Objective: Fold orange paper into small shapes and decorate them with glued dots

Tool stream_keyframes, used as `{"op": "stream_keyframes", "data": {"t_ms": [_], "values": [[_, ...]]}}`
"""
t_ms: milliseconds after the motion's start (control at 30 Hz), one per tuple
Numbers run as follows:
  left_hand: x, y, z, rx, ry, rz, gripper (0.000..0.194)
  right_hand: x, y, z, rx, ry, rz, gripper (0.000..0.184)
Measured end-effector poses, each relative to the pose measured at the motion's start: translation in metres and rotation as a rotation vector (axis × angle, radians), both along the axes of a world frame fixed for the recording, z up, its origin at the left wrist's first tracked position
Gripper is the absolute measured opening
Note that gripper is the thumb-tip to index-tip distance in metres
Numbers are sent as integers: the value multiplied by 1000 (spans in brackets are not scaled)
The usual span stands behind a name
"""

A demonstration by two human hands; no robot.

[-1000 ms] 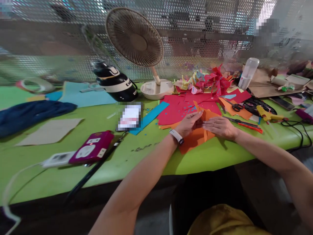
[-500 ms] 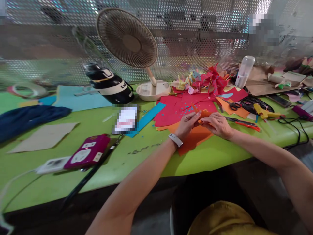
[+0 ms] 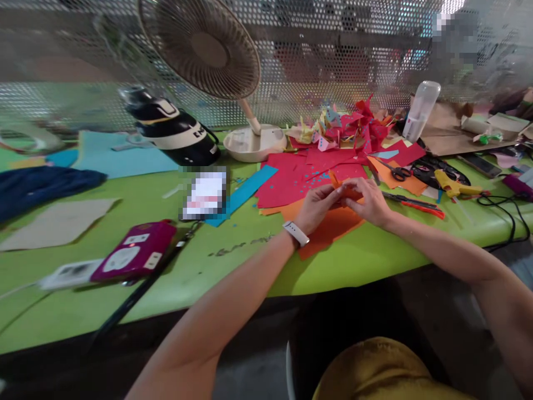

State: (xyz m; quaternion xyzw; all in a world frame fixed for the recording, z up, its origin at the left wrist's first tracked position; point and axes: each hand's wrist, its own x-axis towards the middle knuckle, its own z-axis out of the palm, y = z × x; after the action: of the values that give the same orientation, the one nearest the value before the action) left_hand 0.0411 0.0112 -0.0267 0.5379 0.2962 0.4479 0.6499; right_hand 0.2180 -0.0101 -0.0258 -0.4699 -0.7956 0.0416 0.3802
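Observation:
A small folded piece of orange paper [image 3: 351,193] is held between my two hands, partly hidden by the fingers. My left hand [image 3: 318,206], with a pale band on the wrist, pinches its left side. On the right side, my right hand [image 3: 367,201] has thumb and fingers closed on the same piece. Below them an orange paper sheet [image 3: 328,236] lies at the table's front edge. Red paper sheets [image 3: 283,180] sprinkled with small blue bits spread just behind the hands. Several folded paper shapes [image 3: 353,128] in red, pink and yellow are heaped farther back.
Black-handled scissors [image 3: 400,173], an orange-handled cutting tool [image 3: 420,205] and a yellow glue gun [image 3: 456,186] lie to the right. On the left are a phone [image 3: 206,193], a purple power strip [image 3: 135,250] and a black bottle [image 3: 175,130]. A fan [image 3: 210,50] stands behind.
The view has shifted slightly, so the table's things sit farther left and higher. My right hand's fingers have moved in closer to the left hand's, over the orange paper.

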Motion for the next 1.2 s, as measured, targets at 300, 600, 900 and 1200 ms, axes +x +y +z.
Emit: {"op": "stream_keyframes", "data": {"t_ms": [300,600,900,1200], "values": [[-1,0,-1,-14,-8,5,37,-2,3,0,-12,6,-1,43],[-1,7,3,-86,-208,191,34,6,6,13,115,366,-54,43],[3,-3,11,-119,-204,176,35,-5,11,10,-567,884,177,54],[1,-1,8,-169,-172,187,36,-4,11,11,-587,958,166,52]]}}
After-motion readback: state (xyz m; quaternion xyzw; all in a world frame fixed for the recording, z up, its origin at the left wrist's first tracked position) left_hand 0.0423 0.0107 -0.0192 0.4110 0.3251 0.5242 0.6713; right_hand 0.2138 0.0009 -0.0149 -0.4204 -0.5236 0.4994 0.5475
